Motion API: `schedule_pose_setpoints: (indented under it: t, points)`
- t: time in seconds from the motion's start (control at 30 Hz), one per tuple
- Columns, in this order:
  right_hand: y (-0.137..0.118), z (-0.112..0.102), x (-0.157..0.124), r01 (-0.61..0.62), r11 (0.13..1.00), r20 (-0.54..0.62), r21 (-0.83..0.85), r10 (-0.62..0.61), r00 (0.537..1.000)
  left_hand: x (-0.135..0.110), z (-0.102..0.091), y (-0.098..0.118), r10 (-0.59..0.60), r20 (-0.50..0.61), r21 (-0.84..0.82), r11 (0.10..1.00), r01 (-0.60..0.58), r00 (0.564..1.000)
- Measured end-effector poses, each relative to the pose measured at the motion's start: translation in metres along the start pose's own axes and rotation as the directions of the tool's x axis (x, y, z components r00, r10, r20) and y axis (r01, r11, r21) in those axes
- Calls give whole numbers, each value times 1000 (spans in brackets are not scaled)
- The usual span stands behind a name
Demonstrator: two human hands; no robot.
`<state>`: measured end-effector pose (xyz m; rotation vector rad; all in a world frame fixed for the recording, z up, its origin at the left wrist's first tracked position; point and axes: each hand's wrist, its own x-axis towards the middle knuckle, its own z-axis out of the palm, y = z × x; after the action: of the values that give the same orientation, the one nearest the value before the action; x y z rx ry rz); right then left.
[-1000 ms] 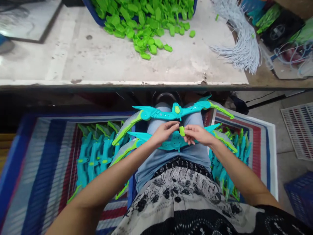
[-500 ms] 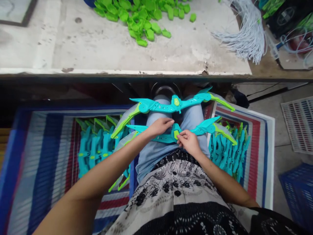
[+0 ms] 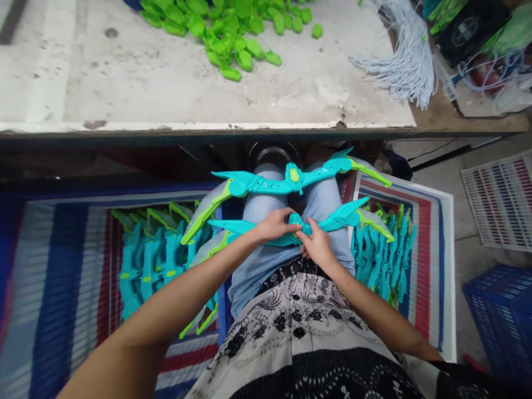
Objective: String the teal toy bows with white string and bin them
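Note:
A turquoise toy bow (image 3: 338,215) with lime-green limb ends lies across my lap. My left hand (image 3: 275,224) is closed at its middle, the thumb on the green hexagonal cap there. From the other side my right hand (image 3: 319,242) grips the same middle part, thumb at the cap and fingers curled below. Both hands largely cover the cap. Just beyond them, a second toy bow (image 3: 272,187) rests across my knees, a green cap (image 3: 295,175) showing at its centre.
On the worktable (image 3: 145,88) are a pile of green caps (image 3: 241,41) and a bundle of white strings (image 3: 409,61). Lined crates with several toy bows stand at left (image 3: 152,255) and right (image 3: 380,255) of my legs. A blue crate (image 3: 499,310) sits on the floor.
My left hand has come down onto the nearer bow's middle, its thumb now on the green cap. My right hand has shifted its hold there, covering more of the cap. The view has moved slightly.

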<state>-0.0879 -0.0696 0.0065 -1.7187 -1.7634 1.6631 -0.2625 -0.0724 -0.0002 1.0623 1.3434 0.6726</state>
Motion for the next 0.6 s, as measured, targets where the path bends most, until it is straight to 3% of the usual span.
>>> schedule_pose_setpoints:
  t: [0.1, 0.17, 0.27, 0.3, 0.37, 0.4, 0.47, 0.53, 0.6]
  points:
    - [6, 2, 2, 36, 999, 10, -40, -35, 999, 0, 2, -1, 9, -41, 19, 1000, -8, 999]
    - [4, -1, 6, -2, 1000, 113, -28, 5, 994, 1, 2, 0, 14, -58, 53, 999, -11, 998]
    - [-13, -32, 19, -46, 998, 279, -32, 53, 959, -1, -1, -1, 0, -71, 88, 996, 7, 997]
    - [-24, -52, 27, -2, 999, 242, -41, 12, 970, -2, -3, -2, -11, -79, 95, 995, 19, 997]
    - [-52, -103, 48, 168, 980, -9, -105, -170, 985, -8, -5, -5, -35, -99, 118, 992, 47, 994]
    - [-68, -132, 63, 248, 952, -178, -177, -279, 944, -12, -7, -7, -44, -119, 149, 987, 62, 992]
    - [-102, -188, 97, 229, 869, -442, -439, -430, 787, -18, -8, -5, -10, -210, 284, 956, 70, 978]
    - [-135, -231, 135, 84, 771, -524, -631, -503, 687, -19, -7, 2, 158, -337, 490, 871, 30, 928]
    - [-163, -256, 173, 3, 659, -490, -752, -563, 665, -11, -8, 14, 397, -395, 682, 731, -25, 828]
